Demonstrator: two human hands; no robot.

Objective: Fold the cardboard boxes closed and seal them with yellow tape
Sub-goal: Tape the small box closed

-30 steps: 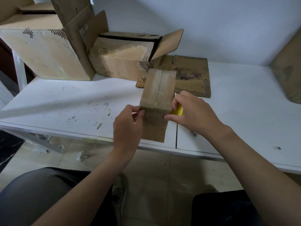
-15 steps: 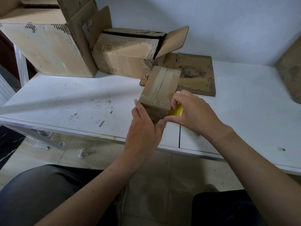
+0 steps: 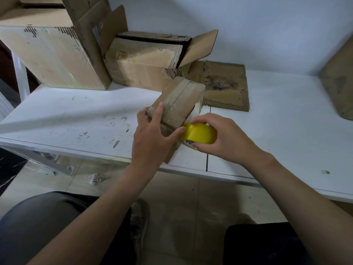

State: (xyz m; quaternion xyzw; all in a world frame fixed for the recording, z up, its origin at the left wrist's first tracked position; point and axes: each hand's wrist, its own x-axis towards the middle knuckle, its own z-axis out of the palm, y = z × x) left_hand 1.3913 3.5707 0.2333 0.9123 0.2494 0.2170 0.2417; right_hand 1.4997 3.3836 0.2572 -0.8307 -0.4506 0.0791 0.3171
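Faint print on open cardboard box (image 3: 145,64): illegible.

**Two Hands Busy Up Front**

Reaching forward with both bare arms, coming in from the bottom corners. Gripping the near end of the small box (image 3: 181,98) with the left hand (image 3: 152,140), one finger laid flat on top, thumb stretched out to the right. Holding the yellow tape roll (image 3: 202,133) in the right hand (image 3: 227,138), fingers curled over it, thumb tucked under. Hands just beside each other.

Bare forearms (image 3: 286,190), dark grey trousers (image 3: 38,226), black at the right knee (image 3: 267,245), one scuffed greyish shoe (image 3: 138,224)
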